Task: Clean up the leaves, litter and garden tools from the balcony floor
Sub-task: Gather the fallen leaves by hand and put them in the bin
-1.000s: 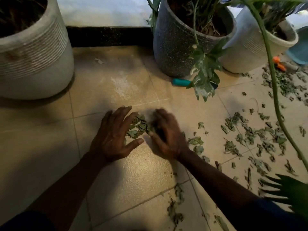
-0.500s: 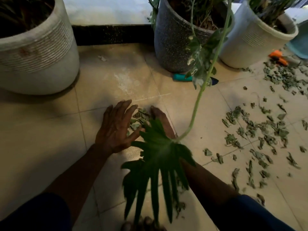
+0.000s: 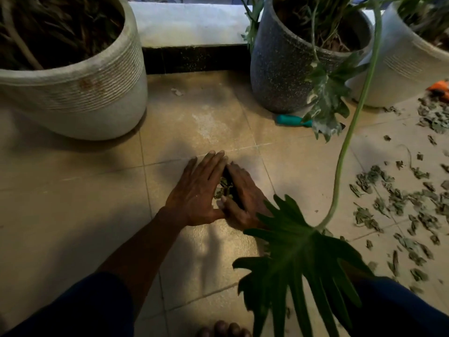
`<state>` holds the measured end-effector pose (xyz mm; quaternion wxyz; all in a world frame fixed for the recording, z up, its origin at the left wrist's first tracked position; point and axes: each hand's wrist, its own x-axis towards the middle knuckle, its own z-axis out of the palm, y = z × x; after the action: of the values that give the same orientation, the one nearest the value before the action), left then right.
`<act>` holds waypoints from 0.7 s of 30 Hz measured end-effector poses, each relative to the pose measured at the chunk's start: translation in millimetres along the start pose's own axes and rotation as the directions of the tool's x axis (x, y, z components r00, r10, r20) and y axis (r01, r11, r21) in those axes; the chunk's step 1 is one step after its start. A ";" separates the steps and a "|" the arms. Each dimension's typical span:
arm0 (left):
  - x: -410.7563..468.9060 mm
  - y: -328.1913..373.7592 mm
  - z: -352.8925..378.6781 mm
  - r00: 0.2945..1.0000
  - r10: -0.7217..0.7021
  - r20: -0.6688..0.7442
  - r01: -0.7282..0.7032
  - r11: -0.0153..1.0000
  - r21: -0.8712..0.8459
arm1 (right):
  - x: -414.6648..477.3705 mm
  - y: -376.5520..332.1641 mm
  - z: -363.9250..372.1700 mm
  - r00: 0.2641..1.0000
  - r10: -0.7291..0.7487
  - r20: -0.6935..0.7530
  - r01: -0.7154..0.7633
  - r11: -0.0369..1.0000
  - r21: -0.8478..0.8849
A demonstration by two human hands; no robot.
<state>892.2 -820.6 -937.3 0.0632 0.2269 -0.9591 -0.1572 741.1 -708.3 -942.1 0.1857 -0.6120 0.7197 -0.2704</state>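
1. While the left hand (image 3: 196, 195) and the right hand (image 3: 243, 198) lean together like a tent on the floor tiles (image 3: 73, 215) in front of the speckled grey pot (image 3: 291, 76), fingers straight and tips meeting, a small heap of dry leaves (image 3: 223, 188) sits pressed between the palms.
2. To lift it cleanly, I would keep both little-finger edges on the tile, slide them under the heap, and close the gap at the thumbs before raising anything; brittle leaves probably crumble and spill.
3. Most of the job looks undone: scattered leaves (image 3: 393, 200) lie to the right of the pot, well apart from the hands.
4. A teal-handled tool (image 3: 290, 119) lies at the pot's foot, partly under a variegated leaf (image 3: 325, 98). An orange tool (image 3: 441, 90) shows further right, past a white pot (image 3: 408, 76).
5. A pale scrap (image 3: 177, 91) lies just left of the pot's base.
6. A big green leaf (image 3: 301, 251) on a long stem (image 3: 352, 122) hangs in front of the pot, covering the right wrist; it would likely block sight of any reach rightward.
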 end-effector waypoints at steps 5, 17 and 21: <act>8.2 2.1 0.3 0.998 0.028 -0.065 -0.024 0.998 0.058 | -1.9 23.5 -25.8 0.968 -0.235 0.088 0.251 0.886 -0.390; 5.6 8.8 -12.1 0.997 0.008 -0.082 -0.013 0.998 -0.054 | -2.9 24.0 -26.0 0.967 -0.256 0.005 0.222 0.827 -0.516; 5.1 -4.7 -14.1 0.967 -0.129 -0.220 0.121 0.991 -0.048 | -0.3 18.2 -42.0 0.998 0.048 -0.051 -0.063 0.930 -0.363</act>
<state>892.4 -830.7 -925.4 0.1642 0.3019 -0.9269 -0.1511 701.8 -699.3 -920.3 0.0619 -0.6095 0.7780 -0.1394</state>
